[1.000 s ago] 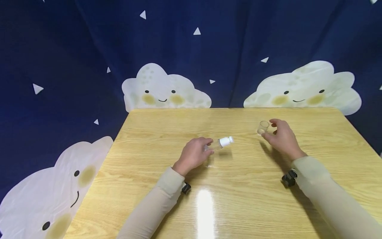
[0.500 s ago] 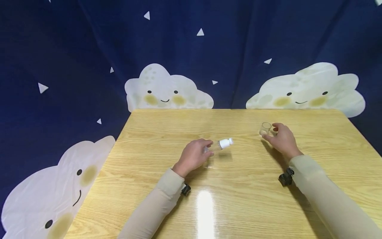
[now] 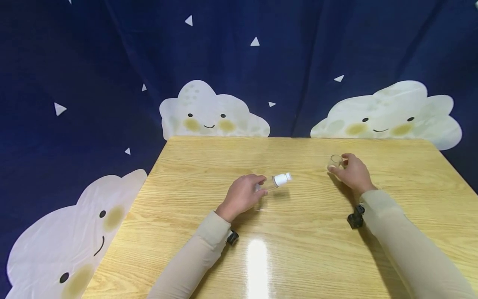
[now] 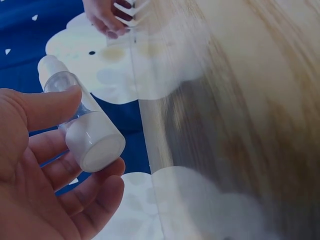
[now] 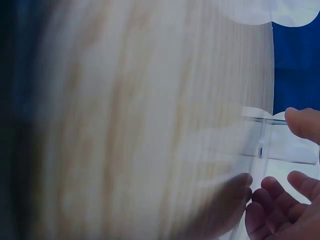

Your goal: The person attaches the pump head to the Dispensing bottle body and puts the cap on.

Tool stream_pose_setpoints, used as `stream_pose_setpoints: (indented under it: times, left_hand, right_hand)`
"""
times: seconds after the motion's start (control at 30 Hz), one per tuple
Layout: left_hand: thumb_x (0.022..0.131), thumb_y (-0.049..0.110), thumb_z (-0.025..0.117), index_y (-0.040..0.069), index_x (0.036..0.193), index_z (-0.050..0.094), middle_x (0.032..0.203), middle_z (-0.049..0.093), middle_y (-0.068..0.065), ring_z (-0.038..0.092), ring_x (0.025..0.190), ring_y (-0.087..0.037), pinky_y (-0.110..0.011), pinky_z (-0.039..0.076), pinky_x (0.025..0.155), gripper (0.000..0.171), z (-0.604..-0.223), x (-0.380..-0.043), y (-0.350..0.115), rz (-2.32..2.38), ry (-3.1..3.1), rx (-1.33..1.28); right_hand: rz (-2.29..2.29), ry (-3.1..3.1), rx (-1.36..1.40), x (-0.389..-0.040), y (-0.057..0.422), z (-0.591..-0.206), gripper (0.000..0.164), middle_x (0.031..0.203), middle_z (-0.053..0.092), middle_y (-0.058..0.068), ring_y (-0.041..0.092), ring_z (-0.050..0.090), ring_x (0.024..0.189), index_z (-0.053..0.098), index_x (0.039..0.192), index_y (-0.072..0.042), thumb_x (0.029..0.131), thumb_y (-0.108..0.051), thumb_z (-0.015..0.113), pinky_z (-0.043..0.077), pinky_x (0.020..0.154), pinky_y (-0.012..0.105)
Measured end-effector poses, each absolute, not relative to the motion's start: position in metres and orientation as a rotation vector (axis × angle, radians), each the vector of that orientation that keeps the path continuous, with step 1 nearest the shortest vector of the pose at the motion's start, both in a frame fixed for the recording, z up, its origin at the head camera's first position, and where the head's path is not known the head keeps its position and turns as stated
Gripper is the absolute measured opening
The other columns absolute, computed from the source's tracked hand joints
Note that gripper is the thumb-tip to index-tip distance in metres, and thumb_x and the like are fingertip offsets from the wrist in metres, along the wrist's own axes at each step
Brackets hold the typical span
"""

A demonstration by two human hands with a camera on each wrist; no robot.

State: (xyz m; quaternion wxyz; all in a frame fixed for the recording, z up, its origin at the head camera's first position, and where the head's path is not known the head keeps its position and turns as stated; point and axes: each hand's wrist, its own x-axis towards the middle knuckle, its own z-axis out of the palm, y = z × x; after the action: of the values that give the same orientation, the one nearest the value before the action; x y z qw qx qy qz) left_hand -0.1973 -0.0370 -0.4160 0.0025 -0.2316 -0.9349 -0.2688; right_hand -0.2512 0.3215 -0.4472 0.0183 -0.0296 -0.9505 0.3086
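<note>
Bottle (image 3: 276,181) partly hidden, clear cup (image 3: 335,161) faint

We see a dark blue backdrop (image 3: 93,54) across the upper frame, small white triangles (image 3: 189,20) scattered over it; smiling clouds (image 3: 216,104) mid-frame and lower left. Wood-grain worktop (image 3: 310,249) below, bright glare streak (image 3: 257,265) bottom centre.

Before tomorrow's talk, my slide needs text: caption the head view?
Left grip holding a white-capped bottle, right grip at a clear cup, wooden table below.
</note>
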Motion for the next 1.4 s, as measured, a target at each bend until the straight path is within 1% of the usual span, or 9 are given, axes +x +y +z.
stream_pose_setpoints:
  times: [0.2, 0.43, 0.67, 0.93, 1.2, 1.27, 1.4]
  left_hand:
    - [0.092, 0.025, 0.072, 0.011, 0.127, 0.068, 0.123, 0.071, -0.007, 0.069, 0.102, -0.023, -0.036, 0.056, 0.085, 0.038, -0.4146, -0.1971, -0.0358, -0.815, -2.935, -0.742]
    - [0.092, 0.028, 0.071, 0.012, 0.128, 0.067, 0.124, 0.071, -0.006, 0.069, 0.103, -0.022, -0.036, 0.056, 0.085, 0.039, -0.4136, -0.1972, -0.0346, -0.813, -2.949, -0.737]
    - [0.091, 0.026, 0.072, 0.011, 0.125, 0.069, 0.123, 0.071, -0.005, 0.069, 0.104, -0.021, -0.036, 0.056, 0.087, 0.037, -0.4134, -0.1974, -0.0352, -0.814, -2.934, -0.741]
    - [0.091, 0.025, 0.072, 0.011, 0.124, 0.069, 0.123, 0.072, -0.006, 0.069, 0.103, -0.022, -0.036, 0.056, 0.087, 0.036, -0.4160, -0.1973, -0.0358, -0.829, -2.937, -0.737]
    - [0.091, 0.025, 0.072, 0.011, 0.125, 0.069, 0.123, 0.072, -0.006, 0.069, 0.102, -0.022, -0.036, 0.056, 0.086, 0.037, -0.4184, -0.1980, -0.0355, -0.836, -2.941, -0.733]
    - [0.091, 0.025, 0.072, 0.011, 0.125, 0.069, 0.124, 0.071, -0.006, 0.069, 0.103, -0.022, -0.037, 0.055, 0.091, 0.037, -0.4185, -0.1984, -0.0355, -0.840, -2.940, -0.730]
    - [0.091, 0.023, 0.072, 0.011, 0.126, 0.068, 0.124, 0.071, -0.006, 0.068, 0.103, -0.022, -0.038, 0.054, 0.092, 0.037, -0.4178, -0.1990, -0.0363, -0.855, -2.931, -0.733]
  right_hand:
    - [0.943, -2.976, -0.078, -0.2512, 0.3240, -0.4493, 0.076, 0.128, 0.053, 0.039, 0.051, 0.054, 0.113, 0.035, 0.142, 0.014, 0.095, -0.038, 0.063, 0.043, 0.095, 0.061]
    - [0.926, -3.018, -0.019, -0.2519, 0.3232, -0.4458, 0.061, 0.123, 0.060, 0.033, 0.046, 0.059, 0.109, 0.050, 0.134, 0.007, 0.097, -0.040, 0.060, 0.047, 0.091, 0.057]
    - [0.897, -3.046, -0.021, -0.2532, 0.3228, -0.4436, 0.060, 0.124, 0.060, 0.032, 0.046, 0.058, 0.110, 0.050, 0.132, 0.007, 0.098, -0.041, 0.058, 0.047, 0.091, 0.057]
    - [0.864, -3.068, -0.012, -0.2533, 0.3215, -0.4432, 0.059, 0.120, 0.062, 0.031, 0.043, 0.060, 0.104, 0.050, 0.130, 0.008, 0.097, -0.040, 0.059, 0.048, 0.088, 0.054]
    - [0.869, -3.069, -0.016, -0.2534, 0.3219, -0.4448, 0.060, 0.121, 0.061, 0.031, 0.044, 0.059, 0.107, 0.049, 0.130, 0.009, 0.097, -0.041, 0.059, 0.047, 0.090, 0.056]
    - [0.869, -3.071, -0.020, -0.2530, 0.3225, -0.4452, 0.061, 0.121, 0.061, 0.031, 0.045, 0.059, 0.107, 0.049, 0.130, 0.009, 0.097, -0.042, 0.059, 0.047, 0.090, 0.056]
    - [0.865, -3.074, -0.023, -0.2526, 0.3228, -0.4451, 0.060, 0.119, 0.061, 0.030, 0.044, 0.060, 0.105, 0.050, 0.129, 0.009, 0.097, -0.041, 0.060, 0.047, 0.088, 0.056]
